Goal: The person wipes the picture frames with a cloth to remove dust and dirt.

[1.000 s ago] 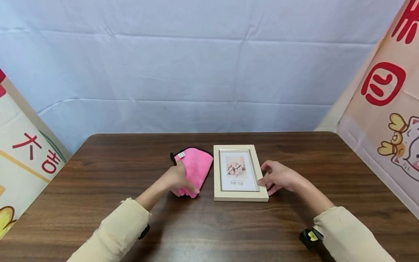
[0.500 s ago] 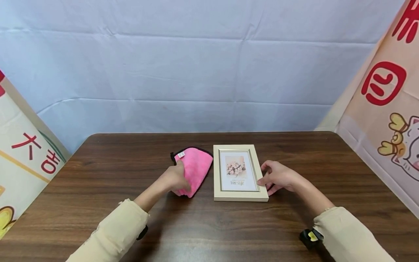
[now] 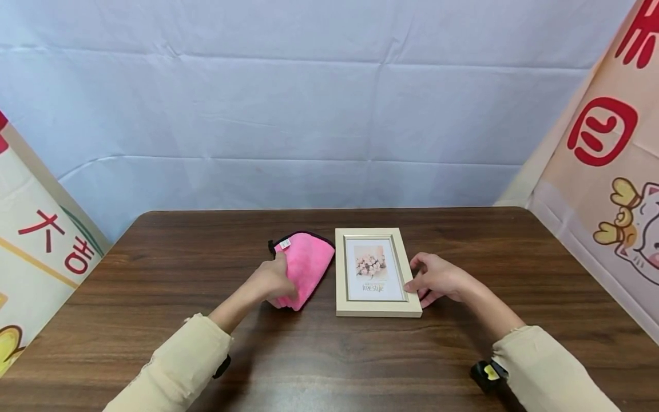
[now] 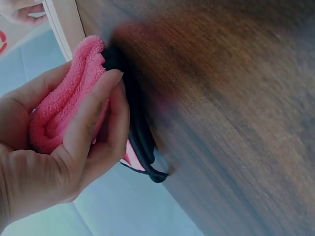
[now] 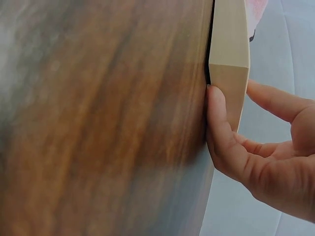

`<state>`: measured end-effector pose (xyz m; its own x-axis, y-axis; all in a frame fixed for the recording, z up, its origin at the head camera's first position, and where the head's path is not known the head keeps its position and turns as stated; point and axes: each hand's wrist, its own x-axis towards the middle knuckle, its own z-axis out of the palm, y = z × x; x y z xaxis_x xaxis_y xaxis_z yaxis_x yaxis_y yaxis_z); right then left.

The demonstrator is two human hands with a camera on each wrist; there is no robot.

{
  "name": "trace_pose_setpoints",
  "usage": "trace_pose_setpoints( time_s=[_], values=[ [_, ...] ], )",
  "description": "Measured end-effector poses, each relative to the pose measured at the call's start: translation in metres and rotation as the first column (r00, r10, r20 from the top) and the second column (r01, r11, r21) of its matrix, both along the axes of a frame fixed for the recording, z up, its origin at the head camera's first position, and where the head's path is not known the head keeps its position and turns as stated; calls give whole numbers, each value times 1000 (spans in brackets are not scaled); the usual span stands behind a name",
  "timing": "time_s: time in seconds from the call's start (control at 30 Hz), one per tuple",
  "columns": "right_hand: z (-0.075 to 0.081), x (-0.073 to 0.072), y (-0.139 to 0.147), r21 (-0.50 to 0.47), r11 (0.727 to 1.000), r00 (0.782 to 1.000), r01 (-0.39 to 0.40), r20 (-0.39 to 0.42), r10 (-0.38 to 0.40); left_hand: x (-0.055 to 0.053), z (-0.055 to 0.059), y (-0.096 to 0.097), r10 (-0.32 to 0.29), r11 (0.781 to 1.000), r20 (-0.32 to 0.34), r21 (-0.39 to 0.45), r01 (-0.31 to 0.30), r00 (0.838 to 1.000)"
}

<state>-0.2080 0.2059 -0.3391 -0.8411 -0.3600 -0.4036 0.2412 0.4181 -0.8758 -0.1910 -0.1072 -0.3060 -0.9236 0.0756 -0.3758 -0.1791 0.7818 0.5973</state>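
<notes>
A pink plush cloth (image 3: 311, 263) with black edging and a small white tag lies folded left of the table's middle. My left hand (image 3: 272, 279) grips its near left side; the left wrist view shows thumb and fingers curled round the doubled pink layers (image 4: 64, 108), with the black trim below. Just to the right, a cream picture frame (image 3: 378, 309) lies face up around a flower print. My right hand (image 3: 440, 277) pinches its right edge near the lower corner. In the right wrist view the thumb is on the face and a finger (image 5: 219, 110) reaches the lower edge of its side.
Both things are on a dark brown wooden table (image 3: 319, 366). A pale blue cloth backdrop (image 3: 288, 114) hangs behind it. Printed banners stand at the left (image 3: 41, 257) and right (image 3: 602, 189). Each wrist bears a dark strapped device.
The left hand's fingers have drawn back to the left, bunching the cloth's near end slightly with them. The right hand and the picture frame have stayed in place.
</notes>
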Motion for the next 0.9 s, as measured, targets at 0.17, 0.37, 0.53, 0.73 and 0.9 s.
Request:
trace_pose_setpoints(
  time_s=[0.17, 0.37, 0.53, 0.73, 0.9],
  values=[
    [-1, 0, 0, 6, 1000, 1000, -1, -7, 1, 0, 1, -2, 14, 999, -6, 37, -13, 1000],
    [-1, 0, 1, -2, 1000, 1000, -3, -16, 3, 2, 6, 1, 48, 993, -48, 111, -42, 998],
    [-2, -1, 4, -31, 1000, 1000, -6, -9, 5, 5, 11, 8, 51, 987, -39, 152, -44, 998],
    [-4, -4, 9, -70, 997, 999, 16, 37, -13, 7, 12, 16, 52, 986, -27, 158, -47, 998],
    [-3, -7, 13, -95, 995, 995, 38, 95, -29, 7, 12, 19, 52, 989, -40, 140, -46, 998]
  ],
)
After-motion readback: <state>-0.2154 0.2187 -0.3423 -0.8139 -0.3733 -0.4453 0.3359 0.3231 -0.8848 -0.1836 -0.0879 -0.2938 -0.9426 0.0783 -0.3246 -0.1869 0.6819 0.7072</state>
